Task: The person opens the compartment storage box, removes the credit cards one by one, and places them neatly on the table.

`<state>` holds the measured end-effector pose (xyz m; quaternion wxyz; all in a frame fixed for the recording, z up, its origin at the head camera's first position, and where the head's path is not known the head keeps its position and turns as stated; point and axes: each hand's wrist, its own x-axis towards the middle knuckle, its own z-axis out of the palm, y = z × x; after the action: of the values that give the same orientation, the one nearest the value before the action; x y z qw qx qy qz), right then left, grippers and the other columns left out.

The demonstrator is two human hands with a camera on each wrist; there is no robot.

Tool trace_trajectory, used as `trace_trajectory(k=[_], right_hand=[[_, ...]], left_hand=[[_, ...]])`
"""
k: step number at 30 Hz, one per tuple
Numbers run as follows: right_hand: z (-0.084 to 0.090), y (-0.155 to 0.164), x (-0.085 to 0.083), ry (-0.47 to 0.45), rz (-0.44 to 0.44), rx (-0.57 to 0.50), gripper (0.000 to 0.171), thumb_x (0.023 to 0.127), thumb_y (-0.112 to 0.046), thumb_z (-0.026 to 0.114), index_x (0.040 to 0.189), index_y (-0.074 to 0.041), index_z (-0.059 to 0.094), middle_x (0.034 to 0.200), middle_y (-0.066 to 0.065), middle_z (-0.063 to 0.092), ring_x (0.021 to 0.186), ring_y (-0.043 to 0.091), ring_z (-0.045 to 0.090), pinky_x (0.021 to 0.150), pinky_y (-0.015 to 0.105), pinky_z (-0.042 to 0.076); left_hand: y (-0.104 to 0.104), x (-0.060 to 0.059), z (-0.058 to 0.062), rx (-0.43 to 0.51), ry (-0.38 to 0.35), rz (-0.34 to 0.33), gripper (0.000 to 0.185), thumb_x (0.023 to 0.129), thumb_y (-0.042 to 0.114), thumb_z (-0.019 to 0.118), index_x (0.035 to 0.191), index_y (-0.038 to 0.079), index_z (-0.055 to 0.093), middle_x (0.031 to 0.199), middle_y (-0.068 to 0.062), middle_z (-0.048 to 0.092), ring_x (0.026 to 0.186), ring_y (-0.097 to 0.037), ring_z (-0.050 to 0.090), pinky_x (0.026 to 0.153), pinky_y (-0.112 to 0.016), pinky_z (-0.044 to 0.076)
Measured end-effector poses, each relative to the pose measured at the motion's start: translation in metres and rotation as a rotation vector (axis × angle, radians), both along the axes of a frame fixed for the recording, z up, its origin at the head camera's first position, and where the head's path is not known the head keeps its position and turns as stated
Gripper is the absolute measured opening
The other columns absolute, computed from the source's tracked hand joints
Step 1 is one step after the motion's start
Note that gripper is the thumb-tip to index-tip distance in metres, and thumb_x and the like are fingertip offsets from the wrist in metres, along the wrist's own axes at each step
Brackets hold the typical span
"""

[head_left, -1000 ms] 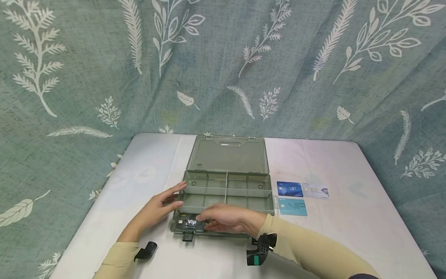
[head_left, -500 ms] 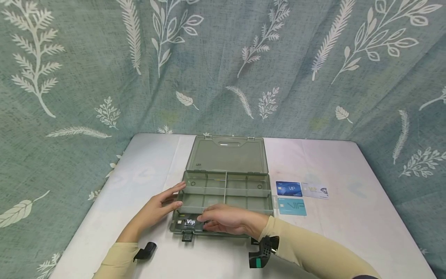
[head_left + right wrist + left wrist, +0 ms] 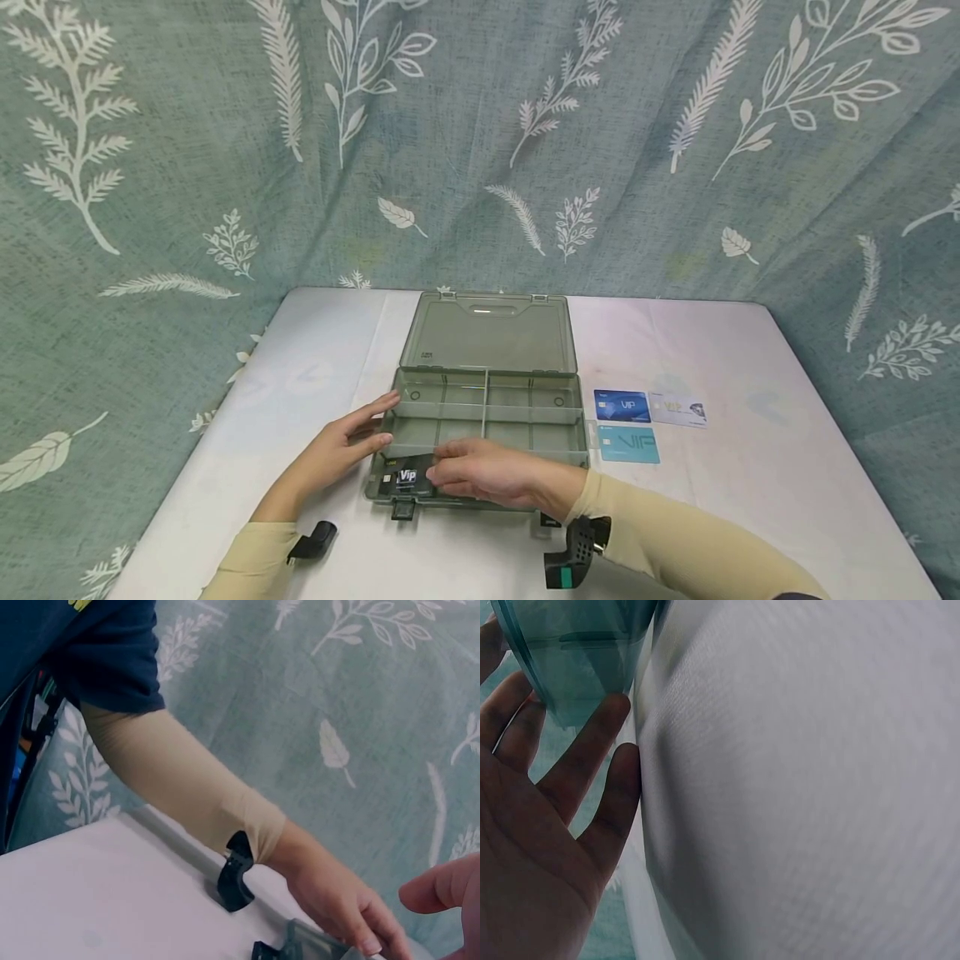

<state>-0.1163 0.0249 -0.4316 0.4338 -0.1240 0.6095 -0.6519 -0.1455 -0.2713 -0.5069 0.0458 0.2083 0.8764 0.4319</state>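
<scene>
A translucent grey-green plastic box (image 3: 459, 430) with compartments lies unlatched, its lid (image 3: 491, 335) laid back away from me. My left hand (image 3: 343, 443) steadies the box's left side with fingers spread; the left wrist view has its fingertips along the box wall (image 3: 585, 664). At the front compartment, my right hand (image 3: 487, 475) pinches the right end of a black card (image 3: 397, 480) printed "Vip". The card slants slightly, and my fingers hide its right end. Only part of that hand (image 3: 442, 889) enters the right wrist view.
Right of the box lie a blue VIP card (image 3: 622, 406), a whitish VIP card (image 3: 678, 409) and a teal VIP card (image 3: 628, 444), flat on the white table (image 3: 757, 500). A leaf-patterned green curtain (image 3: 465, 142) hangs behind and at both sides.
My right hand has shifted slightly to the right, and the black card's right end has risen. My left hand and the box stay in place.
</scene>
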Motion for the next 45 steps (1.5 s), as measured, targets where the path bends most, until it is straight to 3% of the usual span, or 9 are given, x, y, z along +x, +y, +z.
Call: trace_trajectory(k=[3,13,19,26,30,35,41,45], right_hand=[[0.003,0.0,0.002,0.032,-0.004,-0.004,0.071,0.099,-0.014,0.061,0.153,0.016,0.025,0.157,0.031,0.033,0.14,0.04,0.044,0.118,0.047,0.038],[0.003,-0.005,0.003,0.277,0.021,0.087,0.068,0.101,-0.017,0.061,0.158,0.0,0.03,0.151,0.015,0.051,0.138,0.031,0.049,0.113,0.043,0.045],[0.0,-0.009,0.002,0.322,0.006,0.081,0.062,0.102,-0.013,0.062,0.157,-0.006,0.035,0.144,0.011,0.056,0.131,0.029,0.055,0.105,0.037,0.052],[-0.008,-0.014,-0.002,0.387,-0.011,0.103,0.054,0.103,-0.016,0.062,0.153,-0.01,0.044,0.134,0.005,0.063,0.117,0.017,0.062,0.091,0.027,0.056],[-0.016,-0.019,-0.006,0.409,-0.044,0.081,0.048,0.103,-0.018,0.063,0.148,-0.008,0.051,0.126,0.005,0.067,0.107,0.01,0.066,0.087,0.024,0.057],[-0.023,-0.028,-0.009,0.449,-0.086,0.044,0.04,0.101,-0.016,0.065,0.138,-0.001,0.06,0.116,0.008,0.071,0.096,0.009,0.07,0.086,0.028,0.061],[-0.028,-0.038,-0.009,0.593,-0.105,0.129,0.038,0.099,-0.024,0.07,0.132,-0.007,0.066,0.106,-0.001,0.075,0.085,0.002,0.069,0.069,0.02,0.058],[-0.03,-0.043,-0.009,0.666,-0.12,0.178,0.039,0.096,-0.03,0.073,0.128,-0.007,0.068,0.102,-0.003,0.075,0.084,0.001,0.067,0.068,0.018,0.056]], left_hand=[[0.0,0.0,-0.001,0.006,-0.002,-0.002,0.058,0.101,0.026,0.066,0.155,0.014,0.046,0.163,-0.001,0.036,0.133,-0.036,0.054,0.109,-0.054,0.045],[-0.001,0.0,-0.001,0.008,-0.011,-0.009,0.058,0.101,0.026,0.066,0.155,0.015,0.045,0.164,0.0,0.035,0.133,-0.038,0.053,0.109,-0.056,0.046],[-0.001,0.001,-0.001,0.001,-0.016,-0.006,0.059,0.101,0.027,0.065,0.155,0.017,0.045,0.164,0.001,0.034,0.133,-0.039,0.053,0.108,-0.057,0.046],[-0.001,0.001,-0.001,0.001,0.005,-0.011,0.058,0.101,0.025,0.066,0.155,0.016,0.046,0.164,0.001,0.035,0.134,-0.036,0.053,0.109,-0.054,0.046],[0.0,0.001,-0.001,0.012,0.009,-0.018,0.057,0.101,0.023,0.066,0.154,0.014,0.046,0.164,0.0,0.035,0.134,-0.035,0.053,0.109,-0.053,0.046],[-0.001,0.001,0.0,0.013,0.002,-0.019,0.057,0.102,0.023,0.065,0.155,0.014,0.045,0.164,-0.001,0.034,0.134,-0.036,0.053,0.109,-0.053,0.046],[-0.002,0.001,-0.001,0.017,0.002,-0.02,0.057,0.102,0.023,0.064,0.155,0.014,0.045,0.164,0.0,0.034,0.134,-0.037,0.053,0.109,-0.054,0.046],[-0.001,0.001,-0.001,0.01,0.009,-0.023,0.057,0.102,0.022,0.064,0.155,0.014,0.045,0.164,-0.001,0.034,0.134,-0.036,0.053,0.108,-0.053,0.046]])
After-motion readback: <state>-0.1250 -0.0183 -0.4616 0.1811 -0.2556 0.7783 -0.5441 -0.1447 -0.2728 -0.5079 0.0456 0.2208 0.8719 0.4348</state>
